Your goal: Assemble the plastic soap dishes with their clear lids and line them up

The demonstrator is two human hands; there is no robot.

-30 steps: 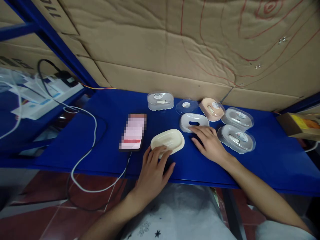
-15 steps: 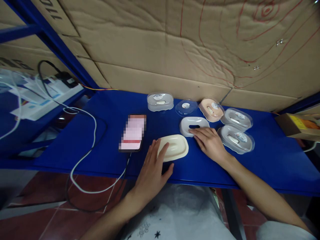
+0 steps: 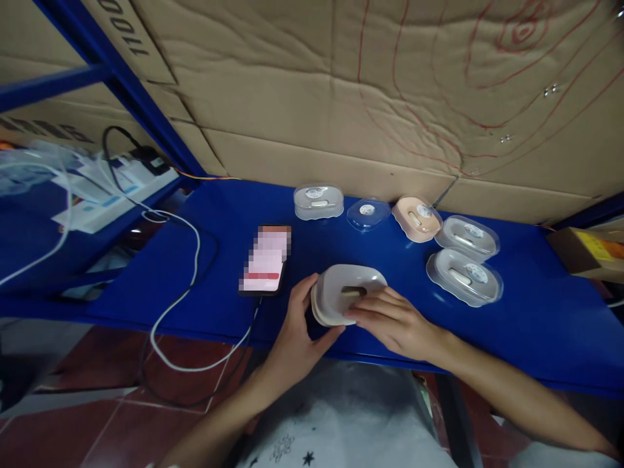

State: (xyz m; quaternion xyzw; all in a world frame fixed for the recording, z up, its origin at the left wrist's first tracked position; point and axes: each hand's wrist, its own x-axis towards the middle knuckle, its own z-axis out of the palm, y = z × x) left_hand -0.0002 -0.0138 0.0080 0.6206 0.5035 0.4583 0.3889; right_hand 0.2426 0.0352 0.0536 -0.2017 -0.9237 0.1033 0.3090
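Observation:
A grey oval dish (image 3: 336,281) with a dark slot in its middle sits over the cream oval base (image 3: 319,313), whose edge shows beneath it at the left. My left hand (image 3: 299,325) grips the cream base, fingers at its left end and thumb at the near edge. Closed on the right part of the grey dish is my right hand (image 3: 397,322), its fingertips beside the slot. Much of the base is hidden under the dish.
Along the back stand a grey lidded case (image 3: 318,203), a clear lid (image 3: 368,213) and a peach case (image 3: 416,219). Two more grey cases (image 3: 468,237) are at the right. A phone (image 3: 266,260) with a cable lies left; a cardboard box (image 3: 580,253) is far right.
The grey dish has moved left and nearer, onto the cream base, with my right hand on it. My left hand has closed around the base's left end. The view has shifted slightly.

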